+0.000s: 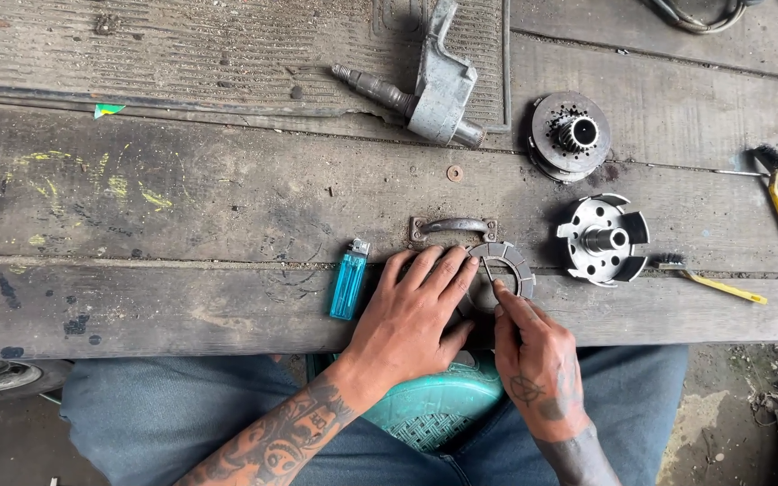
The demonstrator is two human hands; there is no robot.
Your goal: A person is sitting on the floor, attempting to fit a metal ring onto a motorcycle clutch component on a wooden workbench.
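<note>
Both hands meet at a grey ring plate on the plank bench, a thin pin pinched above it.

From my feed, the wooden bench (182, 297) fills the view; the metal housing (438, 94) lies at twelve o'clock, the geared drum (571, 135) and slotted hub (605, 238) at one to two o'clock of the hands. My left hand (411, 315) lies flat, fingers spread wide, pressing the ring plate (504, 270) from its nine o'clock side. My right hand (538, 360) comes in from six o'clock, thumb and forefinger closed on a thin pin (488, 270). The pin's long axis runs roughly twelve to six, tip toward twelve, over the plate's open centre. The right hand seems nearer. A blue lighter (349, 279) stands off at nine o'clock.
</note>
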